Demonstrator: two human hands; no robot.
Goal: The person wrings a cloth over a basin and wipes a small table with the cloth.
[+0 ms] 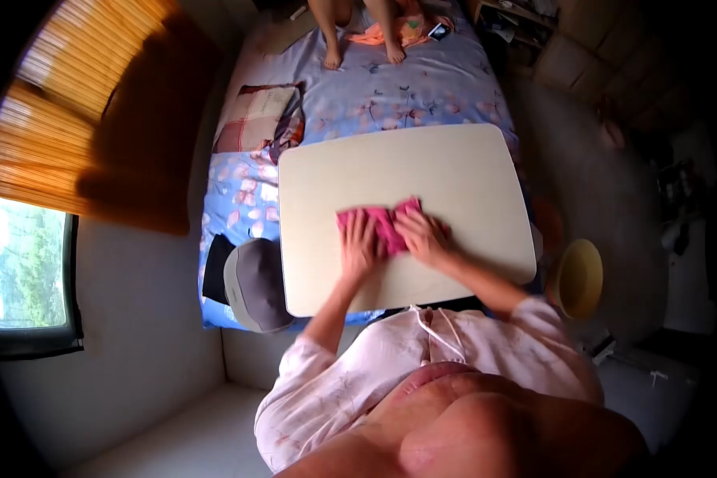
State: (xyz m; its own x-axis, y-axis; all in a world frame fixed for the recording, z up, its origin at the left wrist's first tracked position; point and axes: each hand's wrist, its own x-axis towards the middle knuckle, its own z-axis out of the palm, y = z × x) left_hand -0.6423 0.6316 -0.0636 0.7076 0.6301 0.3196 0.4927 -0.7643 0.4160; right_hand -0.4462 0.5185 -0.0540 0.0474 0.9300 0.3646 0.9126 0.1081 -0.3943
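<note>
A crumpled pink cloth (389, 231) lies on the pale, round-cornered tabletop (406, 163). My left hand (360, 243) presses on the cloth's left part, fingers pointing away from me and curved over it. From the right, my right hand (422, 237) angles in and grips the other side, with some cloth bunched up past the fingertips. Only a small stretch of cloth separates the two hands. The undersides of the fingers are hidden.
The table stands on a bed with a blue floral sheet (422, 99). Left of it are a grey cap (256, 283) and a folded plaid cloth (255, 118). A yellow basin (579, 279) is at right. Another person's bare feet (333, 60) rest at the far end, near a phone (439, 32).
</note>
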